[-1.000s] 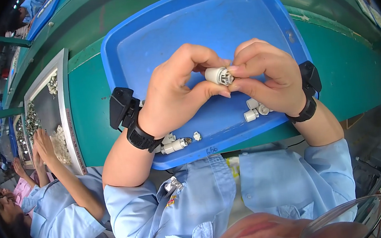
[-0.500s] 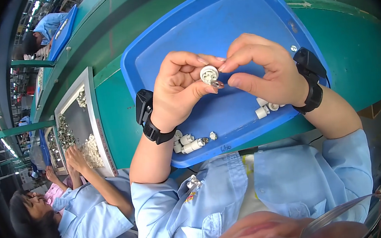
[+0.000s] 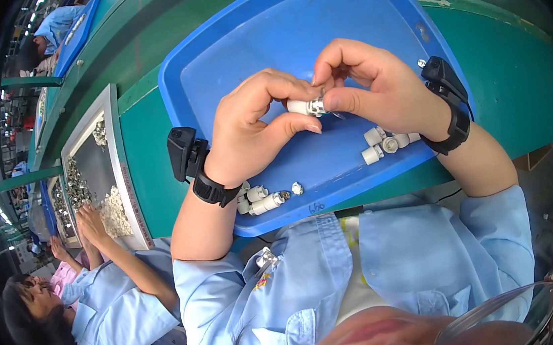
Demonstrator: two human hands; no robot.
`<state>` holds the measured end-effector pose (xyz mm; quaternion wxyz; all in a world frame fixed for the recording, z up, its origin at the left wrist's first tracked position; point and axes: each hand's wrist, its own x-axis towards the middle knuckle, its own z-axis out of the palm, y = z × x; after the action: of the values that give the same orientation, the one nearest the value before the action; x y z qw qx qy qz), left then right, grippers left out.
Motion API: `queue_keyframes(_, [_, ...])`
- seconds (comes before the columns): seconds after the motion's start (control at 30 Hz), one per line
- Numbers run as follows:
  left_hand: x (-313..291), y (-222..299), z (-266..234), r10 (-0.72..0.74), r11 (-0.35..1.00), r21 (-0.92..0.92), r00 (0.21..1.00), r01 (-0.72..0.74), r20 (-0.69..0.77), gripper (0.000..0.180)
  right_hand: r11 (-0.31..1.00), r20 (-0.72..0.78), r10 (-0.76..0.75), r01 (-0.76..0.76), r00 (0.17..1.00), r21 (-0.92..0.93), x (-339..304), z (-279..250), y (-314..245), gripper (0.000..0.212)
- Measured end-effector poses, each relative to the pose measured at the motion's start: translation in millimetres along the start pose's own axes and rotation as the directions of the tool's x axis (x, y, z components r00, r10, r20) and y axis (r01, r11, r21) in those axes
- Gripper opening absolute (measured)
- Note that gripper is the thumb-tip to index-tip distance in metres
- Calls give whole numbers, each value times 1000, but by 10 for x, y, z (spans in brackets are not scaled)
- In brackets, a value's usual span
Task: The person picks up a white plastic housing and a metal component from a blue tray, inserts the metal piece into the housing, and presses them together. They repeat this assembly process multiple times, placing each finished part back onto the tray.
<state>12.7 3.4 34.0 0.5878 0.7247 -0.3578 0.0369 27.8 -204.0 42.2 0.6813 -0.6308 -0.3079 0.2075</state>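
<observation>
Presently, your left hand [image 3: 248,125] grips the white socket [image 3: 298,107] between thumb and fingers, right end protruding toward your right hand [image 3: 375,88], whose closure cannot be determined; position: above the blue tray [image 3: 256,40], between side edges.

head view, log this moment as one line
left hand: holds white socket | right hand: at socket's right end | blue tray: beneath hands | loose parts: in tray
</observation>
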Motion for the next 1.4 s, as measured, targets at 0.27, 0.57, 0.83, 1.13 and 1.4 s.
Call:
queue_keyframes(0.27, [-24, 83, 129, 17, 999, 45, 997, -14, -80, 29, 998, 21, -22, 23, 1000, -53, -49, 45, -7, 24])
queue_keyframes(0.57, [8, 166, 142, 223, 928, 303, 975, -217, 14, 23, 992, 114, -31, 45, 993, -121, -64, 21, 8, 26])
queue_keyframes(0.83, [-3, 175, 120, 238, 833, 469, 956, -292, 172, 15, 994, 175, 71, -55, 982, -99, -45, -20, -8, 22])
queue_keyframes(1.13, [-34, 57, 155, 19, 973, -227, 991, -50, -135, 43, 972, 43, -198, 202, 979, -124, -45, 27, 14, 31])
queue_keyframes(1.4, [-5, -12, 75, -109, 818, -568, 994, 88, -3, 52, 834, 107, -326, 339, 939, -435, 9, -4, -12, 44])
